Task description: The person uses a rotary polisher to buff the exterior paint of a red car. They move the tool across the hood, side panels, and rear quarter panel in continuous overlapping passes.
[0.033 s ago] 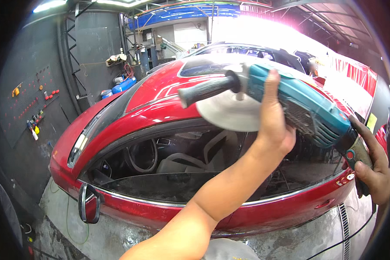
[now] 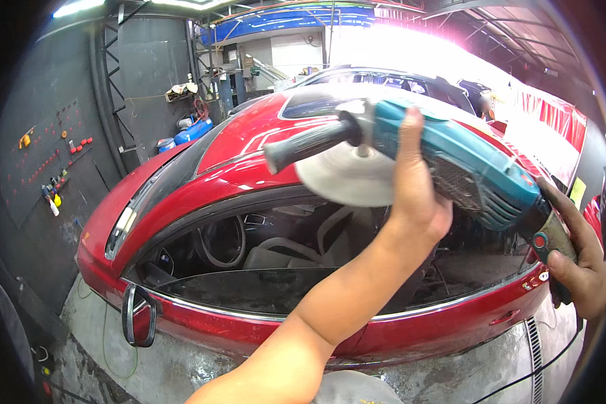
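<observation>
A teal rotary polisher [image 2: 461, 161] with a black side handle [image 2: 310, 145] is held over the side of a red car [image 2: 249, 168]. Its round pale pad [image 2: 343, 178] looks blurred, beside the upper edge of the side window. My left hand [image 2: 421, 198] wraps round the polisher's body near its head, thumb on top and the other fingers hidden underneath. Around the rear grip, next to a red button, closes my right hand [image 2: 582, 273]. Nobody's hand is on the side handle. Whether the pad touches the roof edge, I cannot tell.
A side mirror [image 2: 140, 316] juts from the car at lower left. From the rear grip a black cord [image 2: 542, 367] runs down past a floor drain grate [image 2: 536, 350]. Tools hang on a dark wall board [image 2: 44, 158]. Another dark car [image 2: 384, 79] stands beyond.
The polisher and my left hand have shifted slightly left. My right hand stays on the rear grip, almost in place. The car has not moved.
</observation>
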The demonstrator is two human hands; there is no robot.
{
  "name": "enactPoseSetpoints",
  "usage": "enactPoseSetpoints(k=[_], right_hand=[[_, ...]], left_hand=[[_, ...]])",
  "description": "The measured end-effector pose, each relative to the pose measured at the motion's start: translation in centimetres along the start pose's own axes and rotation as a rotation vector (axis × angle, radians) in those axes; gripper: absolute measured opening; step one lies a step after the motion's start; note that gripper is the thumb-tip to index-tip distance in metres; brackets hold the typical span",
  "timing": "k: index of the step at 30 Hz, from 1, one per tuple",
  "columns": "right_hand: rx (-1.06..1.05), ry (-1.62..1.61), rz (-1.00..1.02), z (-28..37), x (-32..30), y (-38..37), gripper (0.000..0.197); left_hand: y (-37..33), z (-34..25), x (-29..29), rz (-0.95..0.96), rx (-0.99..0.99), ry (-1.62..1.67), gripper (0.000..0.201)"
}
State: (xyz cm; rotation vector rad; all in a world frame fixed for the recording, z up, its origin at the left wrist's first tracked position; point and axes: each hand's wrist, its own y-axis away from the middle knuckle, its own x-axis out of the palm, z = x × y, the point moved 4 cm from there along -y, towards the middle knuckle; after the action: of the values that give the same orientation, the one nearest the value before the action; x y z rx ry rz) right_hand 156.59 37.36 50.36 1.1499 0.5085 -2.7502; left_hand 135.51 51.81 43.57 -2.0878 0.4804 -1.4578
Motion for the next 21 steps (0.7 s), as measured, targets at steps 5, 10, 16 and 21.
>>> enactPoseSetpoints(k=[5,10,16,21], right_hand=[[-0.103,-0.047,0.09,6.4,4.9,-1.2,0.099],[-0.258,-0.019,0.304,12.1,10.3,-2.9,0.087],[-0.532,0.003,0.618,13.3,15.7,-3.9,0.086],[-0.616,-0.174,0.43,11.6,15.4,0.0,0.077]], left_hand=[[2.2,-8.7,-2.2,-0.098,0.089,0.007,0.065],[4.7,-17.5,-4.1,-0.191,0.171,-0.08,0.067],[9.6,-24.4,-8.4,-0.375,0.38,-0.248,0.066],[12.2,-21.7,-6.4,-0.37,0.347,-0.061,0.073]])
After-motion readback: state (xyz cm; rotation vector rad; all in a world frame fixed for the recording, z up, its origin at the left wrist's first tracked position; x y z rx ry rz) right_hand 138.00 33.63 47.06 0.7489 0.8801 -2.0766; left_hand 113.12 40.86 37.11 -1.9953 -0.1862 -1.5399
